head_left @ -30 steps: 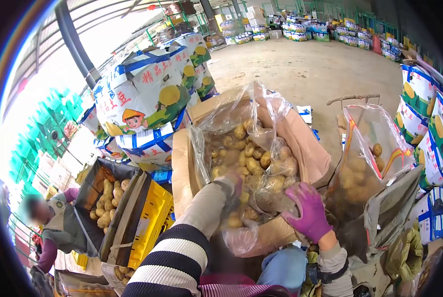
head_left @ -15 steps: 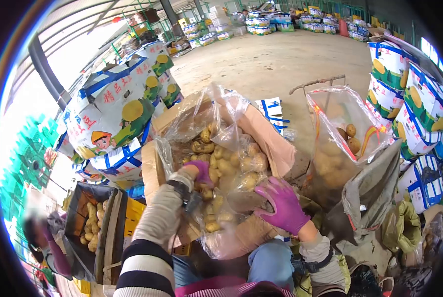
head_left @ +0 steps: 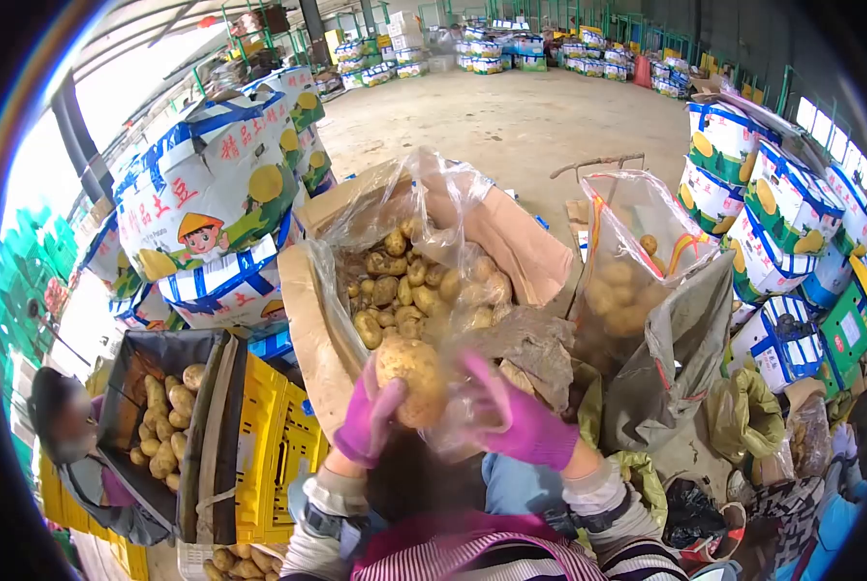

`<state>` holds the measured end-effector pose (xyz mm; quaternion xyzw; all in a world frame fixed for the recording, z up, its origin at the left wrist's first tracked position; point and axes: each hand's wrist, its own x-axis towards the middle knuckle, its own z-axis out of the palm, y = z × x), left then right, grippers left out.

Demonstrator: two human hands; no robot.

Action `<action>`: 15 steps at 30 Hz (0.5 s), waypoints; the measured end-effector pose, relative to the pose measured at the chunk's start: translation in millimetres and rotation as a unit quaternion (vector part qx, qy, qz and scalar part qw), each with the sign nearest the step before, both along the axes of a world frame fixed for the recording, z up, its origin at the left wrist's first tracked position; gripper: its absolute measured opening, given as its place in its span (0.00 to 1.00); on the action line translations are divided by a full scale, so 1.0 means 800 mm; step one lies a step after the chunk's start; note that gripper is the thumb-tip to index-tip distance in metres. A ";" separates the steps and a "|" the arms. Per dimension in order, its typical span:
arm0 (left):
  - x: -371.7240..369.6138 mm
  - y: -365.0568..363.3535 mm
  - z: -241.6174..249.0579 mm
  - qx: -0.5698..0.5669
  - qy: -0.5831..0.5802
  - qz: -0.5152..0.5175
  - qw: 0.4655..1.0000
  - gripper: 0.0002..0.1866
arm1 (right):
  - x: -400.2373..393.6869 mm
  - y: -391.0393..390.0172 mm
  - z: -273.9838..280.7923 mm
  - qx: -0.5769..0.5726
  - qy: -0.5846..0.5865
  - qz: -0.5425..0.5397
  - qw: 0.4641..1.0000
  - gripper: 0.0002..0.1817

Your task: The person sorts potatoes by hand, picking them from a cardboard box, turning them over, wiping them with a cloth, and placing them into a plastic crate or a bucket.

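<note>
A large, pale brown potato (head_left: 412, 380) is held up in front of me in my left hand (head_left: 366, 418), whose purple-gloved fingers curl round its left side. Across from it, my right hand (head_left: 530, 418), also in a purple glove, is open with fingers apart and partly blurred; whether it touches the plastic is hard to tell. Beyond both hands stands an open cardboard box (head_left: 526, 237) lined with a clear plastic bag (head_left: 458, 189). Many smaller potatoes (head_left: 404, 286) lie inside the liner. A crumpled brown sheet (head_left: 535, 349) lies over the box's near right edge.
On the left, a dark-lined crate (head_left: 123, 426) holds potatoes beside a yellow crate (head_left: 269, 436), with another person (head_left: 94, 465) next to it. At right stands a clear bag of potatoes (head_left: 618, 290). Stacked printed bags (head_left: 201, 189) rise on both sides.
My left hand has come back out of the box with a large potato. My right hand has let go of the blurred brownish thing it held and opened. The view has shifted slightly.
</note>
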<state>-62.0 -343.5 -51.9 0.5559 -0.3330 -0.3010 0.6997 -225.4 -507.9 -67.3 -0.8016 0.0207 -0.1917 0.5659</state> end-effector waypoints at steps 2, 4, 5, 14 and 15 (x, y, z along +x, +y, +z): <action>-0.012 0.006 -0.020 0.033 -0.082 0.049 0.995 0.38 | 0.017 0.056 -0.006 0.128 0.003 0.008 0.992 0.53; -0.018 0.017 -0.040 0.060 -0.187 0.099 0.975 0.37 | 0.031 0.079 -0.016 0.093 0.013 -0.036 0.995 0.54; -0.017 0.025 -0.051 0.039 -0.179 0.092 0.979 0.36 | 0.038 0.085 -0.027 0.077 0.016 -0.056 0.995 0.54; 0.006 0.088 -0.035 -0.020 -0.118 0.134 0.984 0.21 | 0.054 0.112 -0.038 0.256 0.034 0.050 0.965 0.46; 0.010 0.087 -0.038 -0.022 -0.113 0.134 0.984 0.20 | 0.054 0.114 -0.031 0.303 0.038 0.076 0.949 0.44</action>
